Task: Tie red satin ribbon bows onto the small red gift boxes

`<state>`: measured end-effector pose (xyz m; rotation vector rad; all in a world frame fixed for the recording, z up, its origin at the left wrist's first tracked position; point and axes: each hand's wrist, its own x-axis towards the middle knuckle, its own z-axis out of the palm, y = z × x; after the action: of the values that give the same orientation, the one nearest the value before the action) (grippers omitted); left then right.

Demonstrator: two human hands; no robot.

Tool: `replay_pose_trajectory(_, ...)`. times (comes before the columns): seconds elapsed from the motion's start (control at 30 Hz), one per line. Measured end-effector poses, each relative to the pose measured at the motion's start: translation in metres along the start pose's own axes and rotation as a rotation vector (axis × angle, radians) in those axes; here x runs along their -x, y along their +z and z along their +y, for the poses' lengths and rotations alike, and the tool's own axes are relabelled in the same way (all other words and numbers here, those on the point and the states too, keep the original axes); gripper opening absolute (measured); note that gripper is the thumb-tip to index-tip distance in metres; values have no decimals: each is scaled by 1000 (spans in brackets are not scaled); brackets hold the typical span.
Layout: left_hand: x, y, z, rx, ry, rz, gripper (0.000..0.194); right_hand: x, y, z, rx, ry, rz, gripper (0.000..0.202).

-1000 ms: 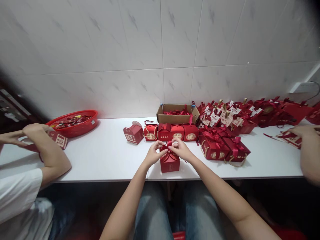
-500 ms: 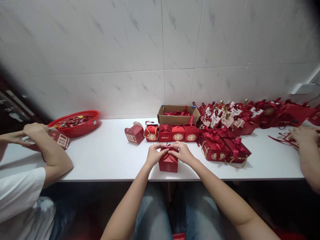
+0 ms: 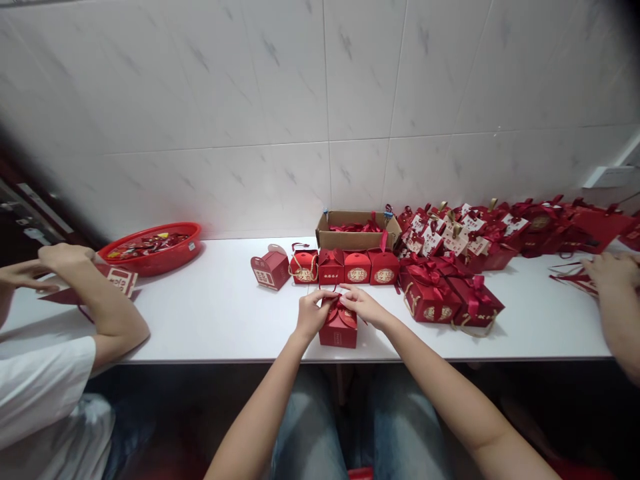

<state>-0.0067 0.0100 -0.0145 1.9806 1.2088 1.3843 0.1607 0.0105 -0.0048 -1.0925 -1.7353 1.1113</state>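
Observation:
Upright near the front edge of the table stands a small dark red gift box (image 3: 339,333) with rounded flaps folded over its top. My left hand (image 3: 312,313) pinches a thin red ribbon (image 3: 329,288) above the lid, and a bit of the ribbon sticks up behind the fingers. From the other side my right hand (image 3: 365,306) has thumb and fingers closed on the ribbon over the middle of the lid. The fingers partly hide the ribbon, so its crossing or knot cannot be made out.
Behind the box stand several small red boxes (image 3: 356,267) before a cardboard box (image 3: 345,239) of ribbons. Ribboned boxes (image 3: 431,297) and tagged bags (image 3: 453,233) fill the right. A red basin (image 3: 150,264) stands left. Co-workers' hands (image 3: 67,257) (image 3: 613,272) work at both sides.
My fingers have shifted on the ribbon above the lid; the left hand's fingers have drawn in and more of the flaps shows. The left co-worker's red box has tilted.

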Motion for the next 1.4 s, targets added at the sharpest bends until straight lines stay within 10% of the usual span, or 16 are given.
replay_pose_trajectory(0.33,5,2,7,66,-31,130,17,5,15,6,-409,97,98,42)
replay_pose_trajectory(0.73,7,-10,9,-21,-70,-88,13,14,9,6,-224,51,141,46)
replay_pose_trajectory(1.07,-5,-24,15,76,-153,-225,16,26,-18,-3,313,-228,182,10)
replay_pose_trajectory(1.4,-10,-30,18,26,-50,-348,17,-4,-19,-25,145,18,28,25)
